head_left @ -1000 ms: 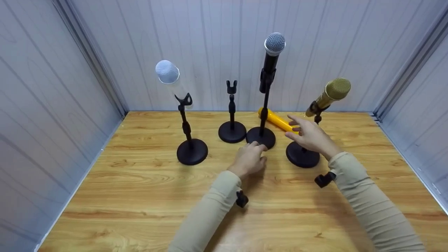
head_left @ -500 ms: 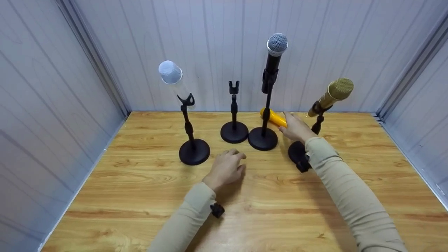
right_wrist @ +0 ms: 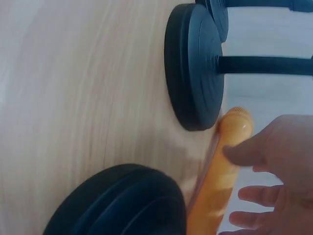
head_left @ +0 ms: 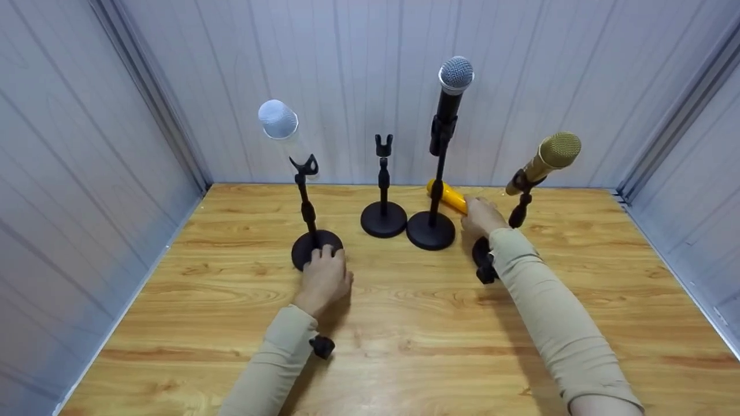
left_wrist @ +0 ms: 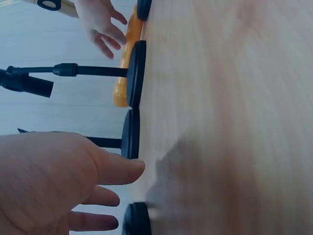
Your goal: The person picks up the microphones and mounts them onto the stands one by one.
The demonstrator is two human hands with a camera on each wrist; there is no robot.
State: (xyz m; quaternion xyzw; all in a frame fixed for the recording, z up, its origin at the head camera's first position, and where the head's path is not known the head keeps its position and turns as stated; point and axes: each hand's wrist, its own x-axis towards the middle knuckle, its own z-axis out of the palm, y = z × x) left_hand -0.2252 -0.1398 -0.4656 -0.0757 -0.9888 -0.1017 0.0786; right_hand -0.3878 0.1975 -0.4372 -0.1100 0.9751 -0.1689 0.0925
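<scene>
An orange-yellow microphone lies on the table at the back. My right hand is right at its near end; in the right wrist view the thumb overlaps the barrel, with the other fingers extended beyond it. My left hand reaches low to the round base of the left microphone stand, fingers loosely extended and overlapping the base. That stand holds a white-headed microphone with a clear-looking body. Behind my right hand, another stand carries a gold microphone; its base is partly hidden by my sleeve.
A stand with an unfilled clip stands at the back middle. Beside it, bases nearly touching, a taller stand holds a black microphone with a silver head. Pale panels wall in the wooden table.
My left hand has moved left from the middle stands to the left stand's base. My right hand has moved left and down to the orange-yellow microphone, which lies in place.
</scene>
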